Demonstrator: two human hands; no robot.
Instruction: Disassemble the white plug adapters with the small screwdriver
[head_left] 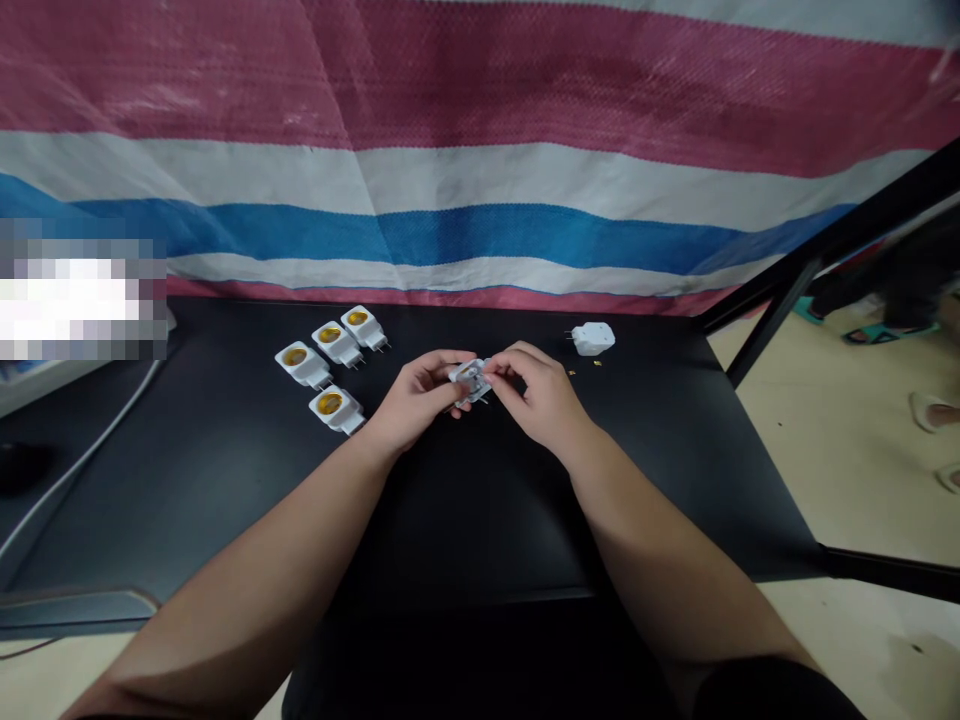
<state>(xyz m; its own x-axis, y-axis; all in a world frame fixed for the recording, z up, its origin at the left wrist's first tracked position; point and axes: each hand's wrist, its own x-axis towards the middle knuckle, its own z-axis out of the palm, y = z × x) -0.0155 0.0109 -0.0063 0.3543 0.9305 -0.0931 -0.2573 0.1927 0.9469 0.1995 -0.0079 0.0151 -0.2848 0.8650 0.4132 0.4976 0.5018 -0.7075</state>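
Note:
Between both hands is a white plug housing (468, 380), its inside facing up and metal pins jutting from its lower edge. My left hand (420, 396) grips it from the left, thumb on top and fingers beneath. At its right edge, my right hand (534, 388) has thumb and forefinger pinched together; whatever sits between those fingertips is too small to make out. Left of my hands lie several white plug-in lamp sockets, among them a front one (336, 408) close to my left wrist, with round brass-coloured openings. To the right rests another white plug piece (594, 339), pins pointing left.
Two tiny brass-coloured bits (598, 363) lie beside the right plug piece on the black table (675, 470). A white cable (90, 450) runs along the left side. Behind hangs a striped tarp (480, 230); a black metal frame (795, 265) borders the right. Feet in sandals show beyond it.

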